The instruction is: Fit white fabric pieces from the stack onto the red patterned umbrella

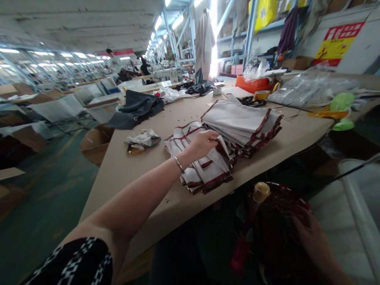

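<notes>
Plainly, your left hand (205, 144) had pinched shut on the top piece of the nearer fabric stack (204, 172), flat pale cloth edged in dark red trim. It lay on the smooth tan table (129, 173), just beside a taller stack (240, 123) of the same. Your right hand (311, 238) lay low on what seemed crumpled dark red fabric (274, 228) — whether it gripped, I cannot tell.

Left arm stretched forward, left hand (204, 144) pinched closed, right hand (311, 238) low, palm down, in shadow.
</notes>
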The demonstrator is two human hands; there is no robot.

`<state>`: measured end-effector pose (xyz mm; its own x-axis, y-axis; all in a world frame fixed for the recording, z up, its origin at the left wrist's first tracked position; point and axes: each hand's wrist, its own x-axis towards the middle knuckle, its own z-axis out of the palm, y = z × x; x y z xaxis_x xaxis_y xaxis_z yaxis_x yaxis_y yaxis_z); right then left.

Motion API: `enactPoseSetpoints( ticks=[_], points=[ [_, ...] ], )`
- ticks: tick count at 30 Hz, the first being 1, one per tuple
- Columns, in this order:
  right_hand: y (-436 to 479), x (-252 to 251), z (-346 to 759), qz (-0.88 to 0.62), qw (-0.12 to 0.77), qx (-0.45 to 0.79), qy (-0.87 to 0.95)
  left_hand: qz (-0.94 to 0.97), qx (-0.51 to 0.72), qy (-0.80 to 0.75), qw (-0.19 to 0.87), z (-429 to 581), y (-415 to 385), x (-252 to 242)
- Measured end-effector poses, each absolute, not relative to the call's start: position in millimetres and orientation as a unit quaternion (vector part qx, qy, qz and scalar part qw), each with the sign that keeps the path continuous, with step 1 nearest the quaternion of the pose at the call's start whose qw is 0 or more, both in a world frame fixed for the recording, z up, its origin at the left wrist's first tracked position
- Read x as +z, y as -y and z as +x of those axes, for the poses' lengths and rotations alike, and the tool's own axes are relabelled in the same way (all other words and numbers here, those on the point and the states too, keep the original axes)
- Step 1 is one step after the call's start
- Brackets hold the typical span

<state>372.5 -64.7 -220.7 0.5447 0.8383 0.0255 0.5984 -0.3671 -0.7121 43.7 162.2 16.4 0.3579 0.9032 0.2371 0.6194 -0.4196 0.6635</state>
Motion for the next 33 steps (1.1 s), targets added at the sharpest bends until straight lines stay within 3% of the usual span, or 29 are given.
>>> enactPoseSetpoints(
  ticks=[3, 5, 11, 14, 20, 24, 27, 33],
  points=[
    [62, -198, 357, -0.805, 0.344, 0.215, 0.433, 0.773, 0.359, -0.379, 0.360, 59, -172, 35],
    [63, -187, 346, -0.800, 0.365, 0.224, 0.420, 0.781, 0.349, -0.358, 0.374, 59, -170, 40],
    [90, -171, 308, -0.774, 0.444, 0.190, 0.409, 0.931, 0.158, -0.316, 0.096, 30, -149, 13],
    [106, -166, 282, -0.699, 0.473, 0.193, 0.500, 0.959, 0.095, -0.267, 0.020, 26, -144, 4],
    [91, -115, 256, -0.529, 0.515, 0.222, 0.637, 0.936, 0.153, -0.315, 0.026, 57, -146, 25],
    [60, -74, 251, -0.480, 0.551, 0.221, 0.646, 0.900, 0.145, -0.410, -0.034, 96, -146, 45],
    [56, -70, 239, -0.463, 0.569, 0.226, 0.641, 0.889, 0.083, -0.446, -0.062, 123, -152, 49],
    [80, -78, 225, -0.455, 0.521, 0.262, 0.673, 0.881, 0.037, -0.467, -0.061, 130, -154, 54]
  ],
)
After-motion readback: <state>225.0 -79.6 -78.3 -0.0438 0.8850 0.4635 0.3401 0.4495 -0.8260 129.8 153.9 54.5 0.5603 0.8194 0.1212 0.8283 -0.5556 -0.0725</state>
